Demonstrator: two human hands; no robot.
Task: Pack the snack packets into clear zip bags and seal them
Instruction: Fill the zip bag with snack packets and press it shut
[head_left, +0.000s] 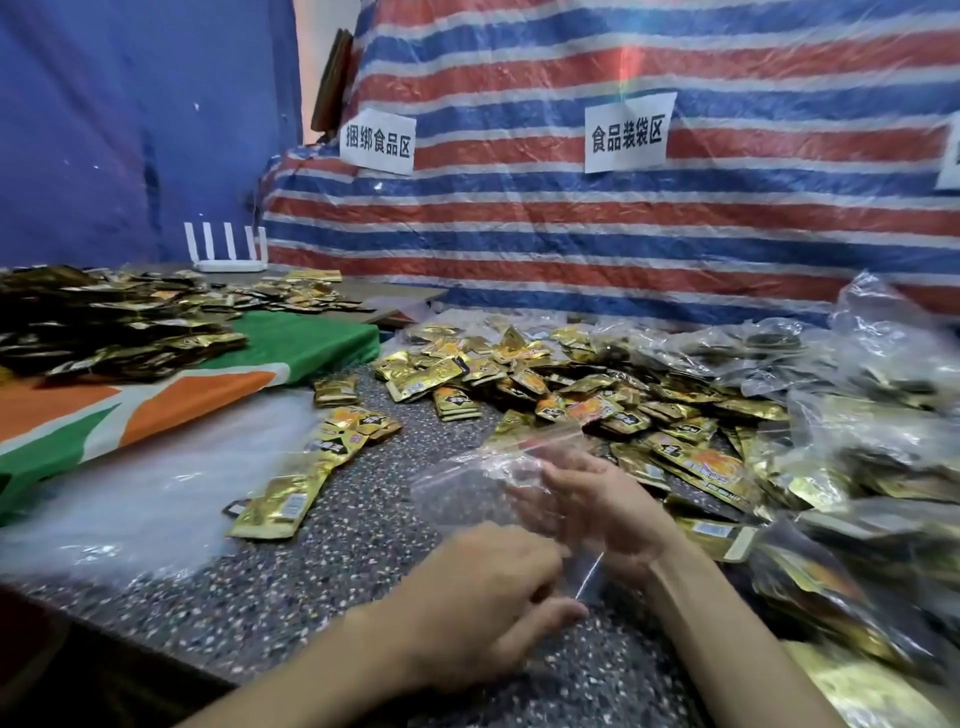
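Over speckled table (311, 571): left hand (488, 587) pinches clear zip bag (457, 493), right hand (592, 509) spread against it.

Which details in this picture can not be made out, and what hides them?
Head view, left hand: motion blur hides whether its fingers pinch the clear zip bag.
Head view, right hand: partly veiled by the bag's plastic.
Head view, paper sign: cut off by right edge.
Head view, snack packets: print too small.

Two white paper signs hang on the striped tarpaulin (519, 234) at the far side: the left sign (377, 141) reads 捆绑食品区, and the right sign (628, 132) reads 食品装袋区. Print on the gold snack packets (519, 374) is too blurred to read.
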